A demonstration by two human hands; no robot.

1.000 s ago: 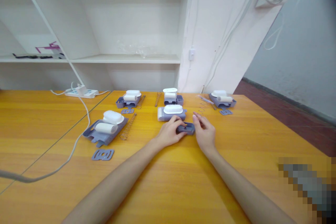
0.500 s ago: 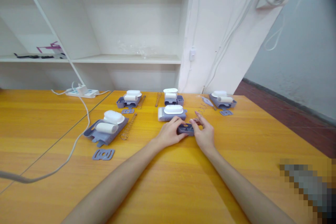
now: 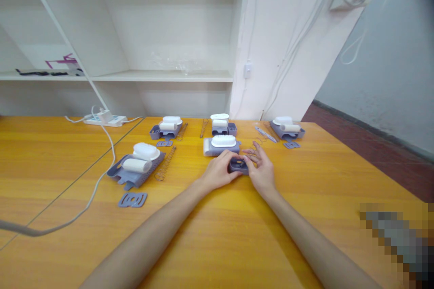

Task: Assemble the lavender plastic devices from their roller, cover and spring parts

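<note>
My left hand (image 3: 219, 170) is closed round the left end of a small purple plastic piece (image 3: 238, 164) that lies on the yellow table (image 3: 217, 235). Pinching its right end is my right hand (image 3: 259, 168), thumb on the piece and the other fingers fanned out above it. Just behind the piece lies a purple case with a white brush top (image 3: 222, 144). A thin coiled spring (image 3: 251, 153) lies by my right fingers.
Three more purple trays with white parts stand at the left (image 3: 137, 167), back middle-left (image 3: 167, 128) and back right (image 3: 287, 129). Flat purple plates (image 3: 133, 199) and springs (image 3: 166, 162) lie beside them. A white power strip (image 3: 105, 120) and its cable (image 3: 84, 203) cross the left side.
My right hand has closed in from the right onto the purple piece, and its fingers now spread above it. My left hand has stayed on the piece.
</note>
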